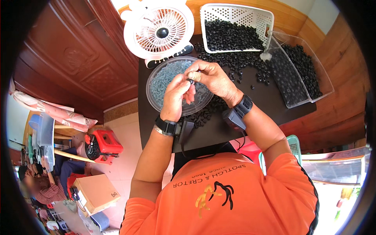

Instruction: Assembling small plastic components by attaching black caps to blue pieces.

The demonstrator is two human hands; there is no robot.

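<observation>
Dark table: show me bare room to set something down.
Bare tabletop lies between the right forearm and clear bin, and by the near edge between both forearms. Crowded: the back, with fan, white basket and loose black rings; the left, under the round tub.

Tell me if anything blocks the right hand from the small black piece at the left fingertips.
Nothing visible does. The small black piece sits at the fingertips of the left hand, and the right hand is touching it or nearly so; the tub lies below, not between.
</observation>
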